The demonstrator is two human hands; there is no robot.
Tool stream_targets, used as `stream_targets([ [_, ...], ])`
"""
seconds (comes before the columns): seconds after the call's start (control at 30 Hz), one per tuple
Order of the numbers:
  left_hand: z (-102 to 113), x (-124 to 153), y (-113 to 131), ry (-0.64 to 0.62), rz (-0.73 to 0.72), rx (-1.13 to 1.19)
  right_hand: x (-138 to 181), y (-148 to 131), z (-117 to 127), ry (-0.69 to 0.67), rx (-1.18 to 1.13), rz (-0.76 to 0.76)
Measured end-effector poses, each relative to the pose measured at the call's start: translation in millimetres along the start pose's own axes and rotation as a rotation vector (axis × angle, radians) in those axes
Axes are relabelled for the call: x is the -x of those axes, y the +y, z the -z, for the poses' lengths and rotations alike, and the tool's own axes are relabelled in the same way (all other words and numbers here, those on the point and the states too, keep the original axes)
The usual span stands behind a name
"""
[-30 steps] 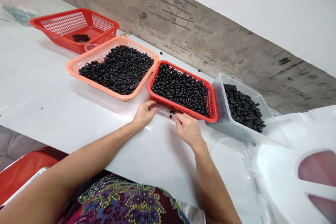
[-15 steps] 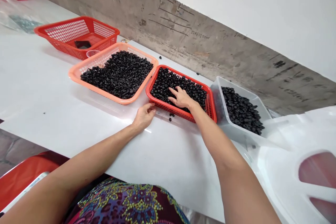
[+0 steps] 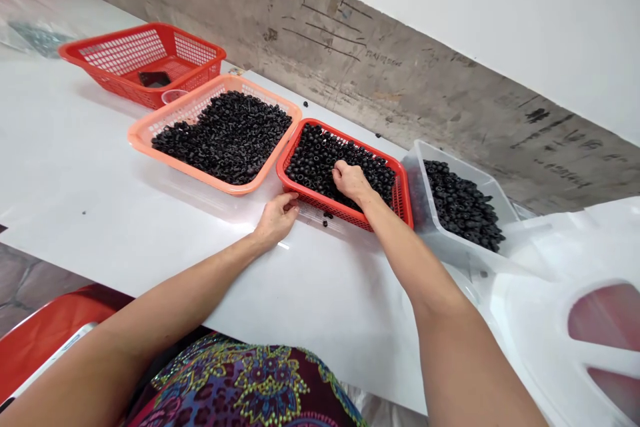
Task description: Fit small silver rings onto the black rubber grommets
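Observation:
My right hand (image 3: pixel 351 181) is inside the small red basket (image 3: pixel 306 197), its fingers curled closed among the black ring-shaped parts (image 3: pixel 320 157) heaped there. What the fingers hold is hidden. My left hand (image 3: pixel 277 218) rests on the white table (image 3: pixel 75 173) at the basket's near left corner. Its fingers pinch the end of a thin clear strip (image 3: pixel 313 213) lying along the basket's front. A few loose black parts (image 3: pixel 327 217) sit on that strip.
A wide orange basket (image 3: pixel 150 140) full of black parts stands to the left. Behind it is a red basket (image 3: pixel 125 83) with a clear cup (image 3: pixel 173 95) at its edge. A clear tub (image 3: pixel 425 213) of black parts stands right. White plastic chair back (image 3: pixel 550 333) at lower right.
My right hand left the strip on the table, reached into the small red basket with fingers spread, and has now curled shut in the parts. My left hand has stayed put.

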State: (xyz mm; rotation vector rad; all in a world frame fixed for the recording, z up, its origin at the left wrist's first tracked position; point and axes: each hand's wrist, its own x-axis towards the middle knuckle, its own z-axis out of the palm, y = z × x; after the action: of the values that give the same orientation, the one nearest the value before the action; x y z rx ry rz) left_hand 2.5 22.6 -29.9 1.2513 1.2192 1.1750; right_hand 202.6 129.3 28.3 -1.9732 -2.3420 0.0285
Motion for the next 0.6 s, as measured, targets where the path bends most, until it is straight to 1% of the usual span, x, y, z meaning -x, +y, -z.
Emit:
stream_targets([
  [0.07, 0.7, -0.2, 0.4, -0.01, -0.008, -0.009, -0.8, 0.3, 7.8, 0.05, -0.027, -0.036],
  [0.13, 1.5, -1.2, 0.4, -0.011, -0.001, -0.014, 5.1, -0.1, 23.5, 0.11, -0.056, -0.066],
  [0.17, 1.8, -1.9, 0.2, -0.008, 0.005, -0.011, 12.8, -0.8, 33.7, 0.161, -0.089, -0.082],
  [0.2, 1.9, -2.6, -0.1, -0.007, 0.011, -0.002, 24.3, -1.9, 44.3, 0.225, -0.135, -0.093],
  [0.27, 1.7, -3.6, -1.1, -0.002, 0.014, 0.025, 58.6, -5.8, 61.4, 0.388, -0.273, -0.107],
  [0.3, 1.4, -3.9, -1.5, 0.003, 0.012, 0.035, 79.7, -8.6, 65.3, 0.439, -0.321, -0.091],
  [0.33, 1.1, -3.9, -1.8, 0.009, 0.009, 0.039, 101.4, -11.8, 64.7, 0.455, -0.336, -0.077],
  [0.37, 0.8, -3.8, -1.9, 0.013, 0.006, 0.035, 122.4, -15.1, 59.1, 0.457, -0.33, -0.063],
  [0.4, 0.7, -3.5, -1.8, 0.014, 0.004, 0.024, 141.1, -18.3, 48.8, 0.431, -0.315, -0.043],
  [0.47, 0.9, -2.8, -1.1, 0.008, 0.0, -0.012, 168.4, -23.7, 18.1, 0.313, -0.264, 0.0],
  [0.53, 1.7, -2.4, -0.4, 0.002, -0.001, -0.048, 181.2, -27.2, -15.8, 0.221, -0.185, -0.017],
  [0.6, 2.8, -2.4, 0.0, 0.003, 0.003, -0.068, 183.4, -28.6, -41.3, 0.222, -0.122, -0.056],
])
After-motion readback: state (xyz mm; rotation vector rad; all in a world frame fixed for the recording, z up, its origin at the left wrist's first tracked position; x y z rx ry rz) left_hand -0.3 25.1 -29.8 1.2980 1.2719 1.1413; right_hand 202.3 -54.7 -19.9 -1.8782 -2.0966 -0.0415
